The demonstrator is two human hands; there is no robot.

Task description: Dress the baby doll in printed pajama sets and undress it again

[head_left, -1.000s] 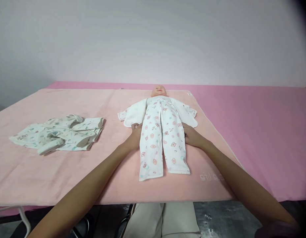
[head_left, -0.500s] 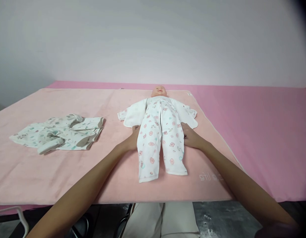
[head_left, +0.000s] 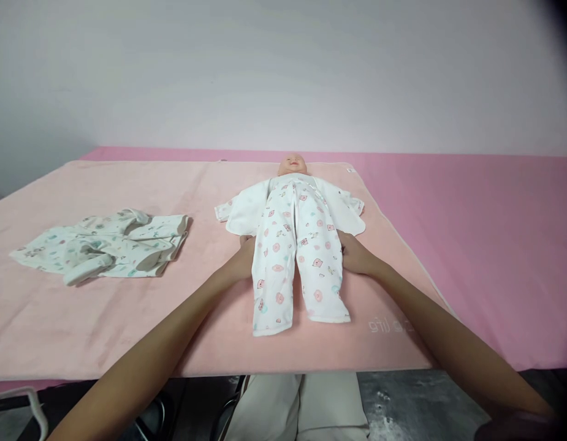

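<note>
A baby doll (head_left: 293,164) lies on its back, its head toward the wall. It wears a white baby top (head_left: 251,204), whose sleeves spread to both sides. White baby pants (head_left: 278,263) printed with pink figures cover its front up to the chest, legs toward me. My left hand (head_left: 244,257) is closed at the left edge of the pants, its fingers mostly hidden behind the cloth. At the opposite edge, my right hand (head_left: 354,252) is also closed on the fabric, knuckles up and fingertips out of sight.
A crumpled white baby garment (head_left: 122,245) with a green print lies to the left. Beneath everything is a peach blanket (head_left: 209,340) over a pink table cover (head_left: 485,245). The grey wall (head_left: 283,73) stands behind the table.
Both hands stay at the sides of the pants. The pants' leg ends sit slightly farther apart, and the whole view has shifted a little.
</note>
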